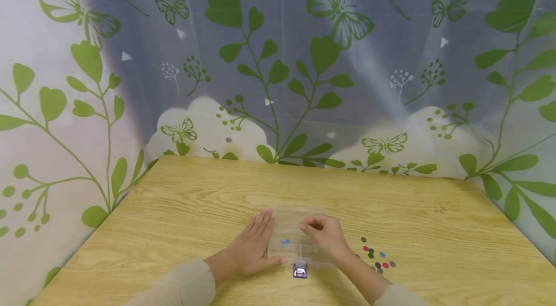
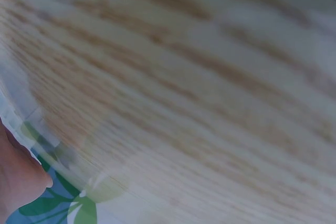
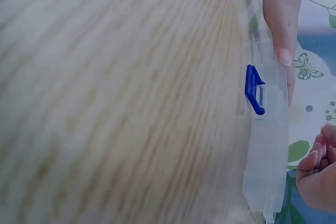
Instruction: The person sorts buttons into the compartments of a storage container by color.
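Note:
A clear plastic compartment box lies on the table with its lid laid back. A blue latch sits at its front edge. Several small blue discs lie in a left compartment. My left hand rests along the box's left side, fingers straight, thumb at the front edge. Over the right part of the box, my right hand is raised, its fingers curled and thumb meeting the index fingertip; nothing shows between them. In the right wrist view, that right hand hovers close above the box.
Several small flat discs in green, red, blue and grey lie loose to the right of the box, among them a red disc and a green disc. Behind the wooden table hangs a patterned curtain.

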A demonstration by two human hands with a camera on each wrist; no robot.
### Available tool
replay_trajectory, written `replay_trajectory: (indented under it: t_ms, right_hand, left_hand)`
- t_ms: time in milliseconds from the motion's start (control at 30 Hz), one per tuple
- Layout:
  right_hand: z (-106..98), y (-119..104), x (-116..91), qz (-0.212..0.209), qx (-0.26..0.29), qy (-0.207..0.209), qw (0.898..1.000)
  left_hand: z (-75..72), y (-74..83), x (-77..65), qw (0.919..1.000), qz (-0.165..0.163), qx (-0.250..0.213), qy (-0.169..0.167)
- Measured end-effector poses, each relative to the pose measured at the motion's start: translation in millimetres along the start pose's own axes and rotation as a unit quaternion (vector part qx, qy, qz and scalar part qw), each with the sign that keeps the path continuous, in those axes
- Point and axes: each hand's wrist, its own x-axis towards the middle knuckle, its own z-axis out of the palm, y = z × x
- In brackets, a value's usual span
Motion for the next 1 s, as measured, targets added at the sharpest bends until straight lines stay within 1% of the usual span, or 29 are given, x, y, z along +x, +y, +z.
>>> replay_trajectory:
  t_ms: [300,600,767,1000]
  right_hand:
    - [-9,2,-4,0.011,0.001,-0.002,1.000]
    - [-21,9,-5,0.016,-0.013,0.009,1.000]
    - [-30,14,-6,0.026,-0.026,0.010,0.999]
    - [-46,20,-8,0.025,-0.034,0.009,0.999]
  left_hand:
    - [-0.5,0.7,-1.0,1.0000,-0.005,-0.003,-0.006]
    - [-0.9,1.2,-1.0,1.0000,-0.003,-0.001,-0.003]
    - [-0.5,0.8,-0.6,1.0000,-0.002,0.001,-0.002]
    - [0.1,0.4,-0.7,1.0000,0.000,0.000,0.003]
